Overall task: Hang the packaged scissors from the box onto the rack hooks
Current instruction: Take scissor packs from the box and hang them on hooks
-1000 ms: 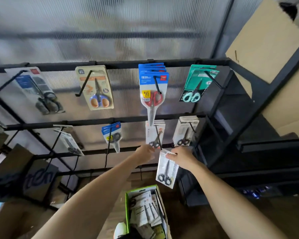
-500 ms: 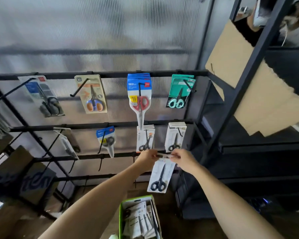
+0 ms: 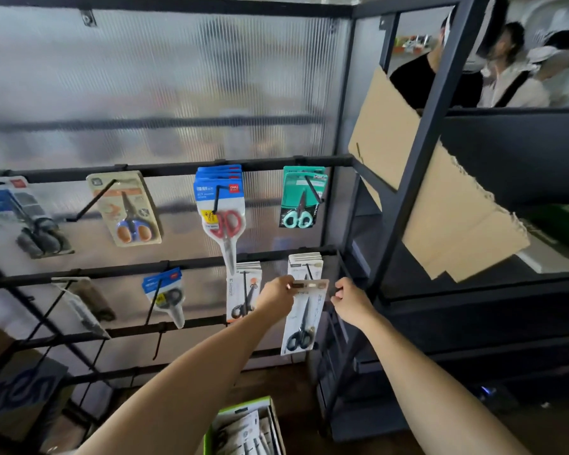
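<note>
The left hand [image 3: 276,295] pinches the scissors pack [image 3: 304,318] by its top; the right hand [image 3: 350,302], fingers curled, holds nothing.

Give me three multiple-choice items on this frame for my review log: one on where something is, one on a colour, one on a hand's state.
1. Where is the green box of packaged scissors?
A. On the top rail
B. Low down, between the person's forearms
C. On the right-hand shelf

2. What colour are the handles of the scissors in the blue-carded pack on the top rail?
A. Red
B. Yellow
C. White

3. What is the left hand doing?
A. Hanging idle
B. Reaching into the box
C. Pinching the top of the white scissors pack

Answers:
1 B, it sits at the bottom edge of the view.
2 A, red loops show under the blue header.
3 C, its fingertips meet on the pack's upper edge.
</note>
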Demonstrator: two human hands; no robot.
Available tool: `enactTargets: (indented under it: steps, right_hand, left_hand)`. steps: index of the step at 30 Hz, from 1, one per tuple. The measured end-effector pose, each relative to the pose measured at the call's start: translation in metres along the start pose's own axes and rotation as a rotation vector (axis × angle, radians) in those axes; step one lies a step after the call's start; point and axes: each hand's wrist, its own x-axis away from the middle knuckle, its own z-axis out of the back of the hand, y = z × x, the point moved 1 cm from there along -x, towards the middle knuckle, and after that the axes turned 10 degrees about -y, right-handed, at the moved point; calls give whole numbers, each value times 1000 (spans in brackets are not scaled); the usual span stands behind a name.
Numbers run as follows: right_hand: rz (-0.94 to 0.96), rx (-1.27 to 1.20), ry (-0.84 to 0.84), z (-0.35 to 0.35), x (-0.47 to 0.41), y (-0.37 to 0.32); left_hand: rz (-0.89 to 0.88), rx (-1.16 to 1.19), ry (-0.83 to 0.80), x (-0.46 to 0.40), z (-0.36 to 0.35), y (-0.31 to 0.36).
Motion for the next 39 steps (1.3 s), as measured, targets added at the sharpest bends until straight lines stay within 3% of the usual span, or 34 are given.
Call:
enactTargets:
  steps: [11, 19, 39]
  right_hand:
    - [-7, -17, -48, -5, -26, 11]
    - [-73, -84, -45, -16, -32, 21]
    - [-105, -90, -40, -37, -26, 12]
  left_hand:
    - [152, -27, 99, -35, -15, 20]
    - [41, -166, 59, -46, -24, 14]
    - [282, -16, 122, -71, -15, 16]
